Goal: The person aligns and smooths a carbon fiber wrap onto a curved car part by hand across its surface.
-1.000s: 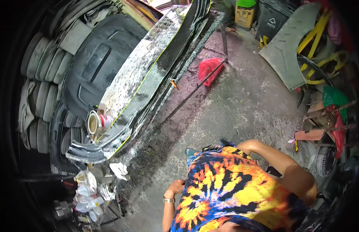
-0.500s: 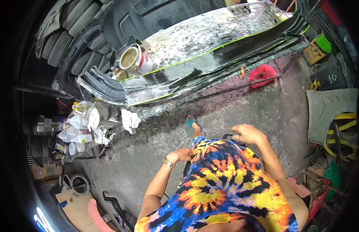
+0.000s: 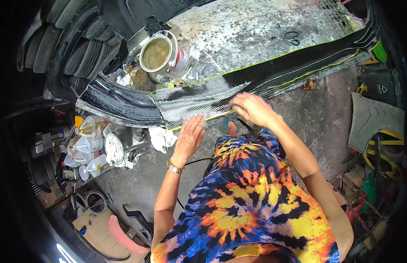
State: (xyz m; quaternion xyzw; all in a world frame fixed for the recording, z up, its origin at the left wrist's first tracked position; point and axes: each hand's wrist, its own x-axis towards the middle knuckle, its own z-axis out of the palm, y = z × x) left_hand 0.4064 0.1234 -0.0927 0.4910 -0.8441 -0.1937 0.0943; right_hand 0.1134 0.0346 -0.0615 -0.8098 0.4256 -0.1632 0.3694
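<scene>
A long strip of black carbon-fibre cloth [image 3: 295, 65] with yellow-green edging lies along the near edge of the bench, draped over a long, curved part. That part's bare black end [image 3: 124, 104] sticks out at the left. My left hand [image 3: 191, 135] has its fingers stretched out flat, with the tips at the cloth's near edge close to its left end. Farther right, my right hand [image 3: 251, 108] reaches over the same edge, fingers extended and slightly blurred, touching or just above the cloth. Nothing shows in either hand.
An open can [image 3: 156, 55] stands on the stained bench top [image 3: 238, 35], with scissors [image 3: 293, 37] farther right. Plastic bottles [image 3: 88, 143] and a white-smeared tin [image 3: 114, 149] stand at the left. Tyres [image 3: 87, 57] are stacked behind. A grey panel [image 3: 373, 118] leans at the right.
I have come closer to the bench. Both hands have moved forward from beside my body to the cloth's near edge, and the left fingers have straightened.
</scene>
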